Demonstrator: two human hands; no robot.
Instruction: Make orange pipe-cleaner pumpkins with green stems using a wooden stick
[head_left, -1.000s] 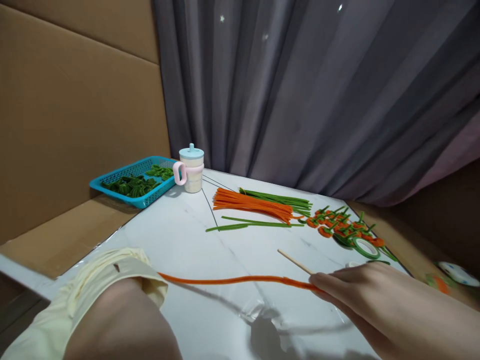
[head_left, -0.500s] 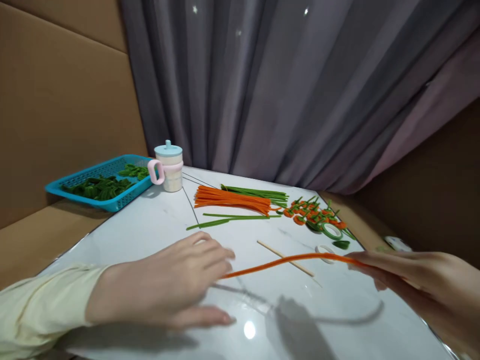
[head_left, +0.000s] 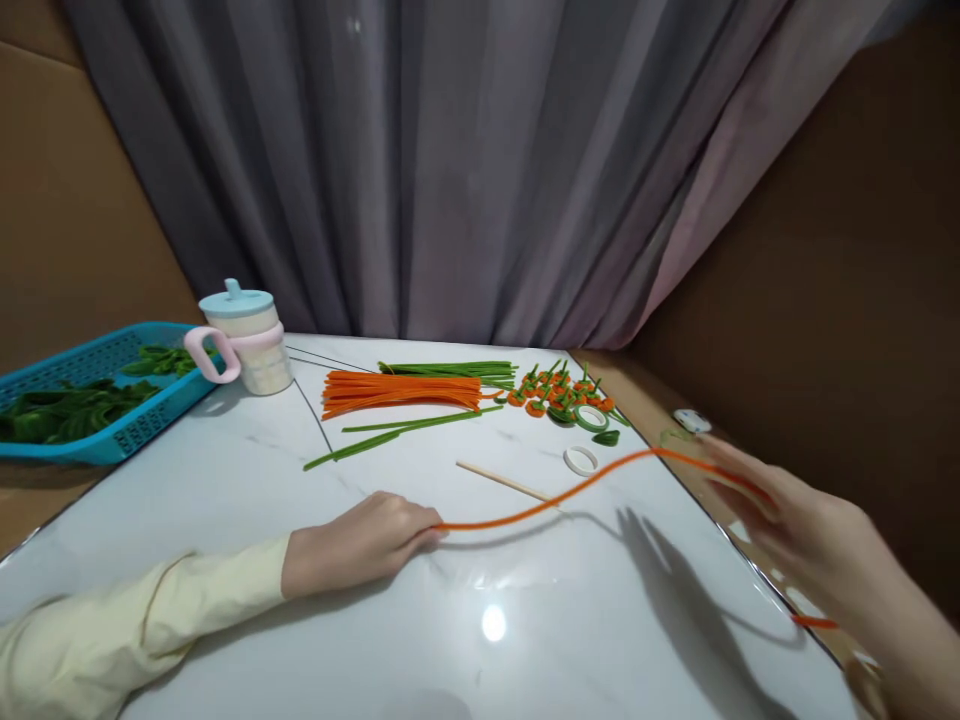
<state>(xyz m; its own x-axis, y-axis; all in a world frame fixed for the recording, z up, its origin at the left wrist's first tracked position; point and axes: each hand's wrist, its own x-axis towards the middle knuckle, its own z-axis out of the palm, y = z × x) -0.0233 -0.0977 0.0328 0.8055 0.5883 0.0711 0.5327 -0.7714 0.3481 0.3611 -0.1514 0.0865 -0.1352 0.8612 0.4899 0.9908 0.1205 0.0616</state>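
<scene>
On glossy marble table (head_left: 225,480), left hand (head_left: 360,540), right hand (head_left: 802,520) — fuzzy orange stem (head_left: 555,500)

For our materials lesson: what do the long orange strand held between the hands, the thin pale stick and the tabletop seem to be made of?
Orange strand: probably a fuzzy pipe cleaner, matte; it bends in a curve between left hand and right hand.
Stick: likely wood or bamboo, pale, straight, dull.
Tabletop: glossy white marble-look surface; grey veins, lamp glare.

orange pipe cleaner (head_left: 570,490) in hand; orange bundle (head_left: 401,392) next to dark green bundle (head_left: 450,369). tray (head_left: 97,440) turquoise, green leaves (head_left: 67,410) inside. cup (head_left: 251,340): cream body, pale blue lid, pink handle. table (head_left: 480,620) white marble, grey veins. curtain (head_left: 420,170) grey-mauve. sleeve (head_left: 127,625) pale yellow.
</scene>
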